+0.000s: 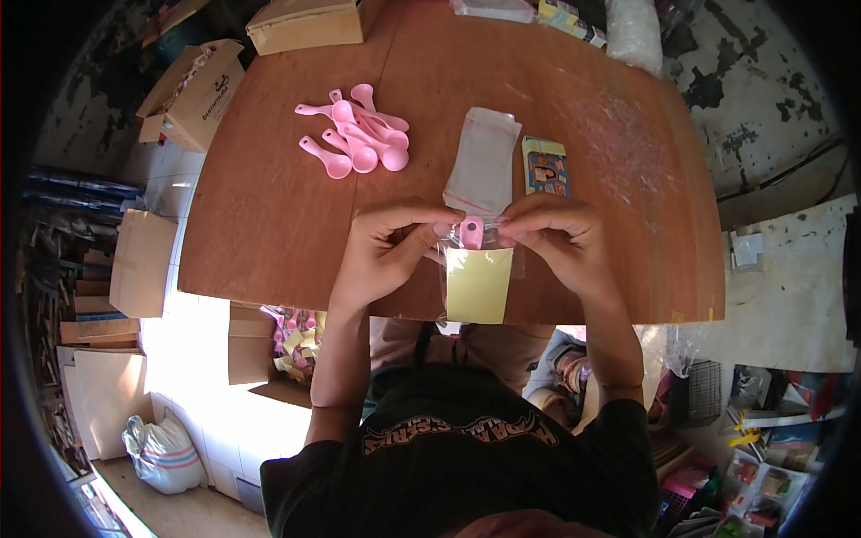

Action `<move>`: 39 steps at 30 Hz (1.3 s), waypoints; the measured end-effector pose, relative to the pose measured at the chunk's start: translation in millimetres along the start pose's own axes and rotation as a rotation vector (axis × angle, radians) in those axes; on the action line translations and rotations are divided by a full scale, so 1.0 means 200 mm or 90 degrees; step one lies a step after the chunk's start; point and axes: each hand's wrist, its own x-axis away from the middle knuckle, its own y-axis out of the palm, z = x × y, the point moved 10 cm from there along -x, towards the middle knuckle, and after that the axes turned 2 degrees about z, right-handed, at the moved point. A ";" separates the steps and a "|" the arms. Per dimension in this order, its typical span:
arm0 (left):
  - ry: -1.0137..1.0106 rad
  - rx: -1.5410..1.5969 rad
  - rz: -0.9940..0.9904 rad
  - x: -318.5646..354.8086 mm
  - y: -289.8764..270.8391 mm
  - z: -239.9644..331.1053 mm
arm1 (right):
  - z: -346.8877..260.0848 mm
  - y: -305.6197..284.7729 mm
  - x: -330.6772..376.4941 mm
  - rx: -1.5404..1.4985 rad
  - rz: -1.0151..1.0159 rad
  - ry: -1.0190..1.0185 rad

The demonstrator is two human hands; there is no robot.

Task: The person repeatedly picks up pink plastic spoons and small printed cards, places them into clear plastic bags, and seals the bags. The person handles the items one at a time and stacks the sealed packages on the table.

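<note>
The head camera looks straight down on a brown wooden table (269, 224) with the person's two forearms coming up from the lower edge. The left hand (386, 247) and the right hand (556, 238) meet near the table's front edge, both pinching the top of a small clear plastic bag (478, 273) that holds a pale yellow card. The fingertips of each hand are pressed together on the bag's mouth, thumbs beneath and forefingers on top, and a pink plastic spoon (471, 232) sits between them, its end poking out of the opening. The bag hangs down from the fingers over the table's front edge.

Just beyond the hands lies a stack of empty clear bags (484, 161), and touching or just beside it on the right is a small packet with a colourful picture (545, 167). Farther back and to the left is a loose pile of pink spoons (359, 134), well apart from the hands. A cardboard box (305, 22) rests at the table's far edge, and another open cardboard carton (197, 94) stands off the table's left corner. A white striped sack (166, 453) lies on the floor at lower left.
</note>
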 end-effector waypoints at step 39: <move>-0.459 -0.811 -0.271 1.22 -0.66 -0.69 | 0.27 -0.06 -0.13 0.507 -0.064 0.007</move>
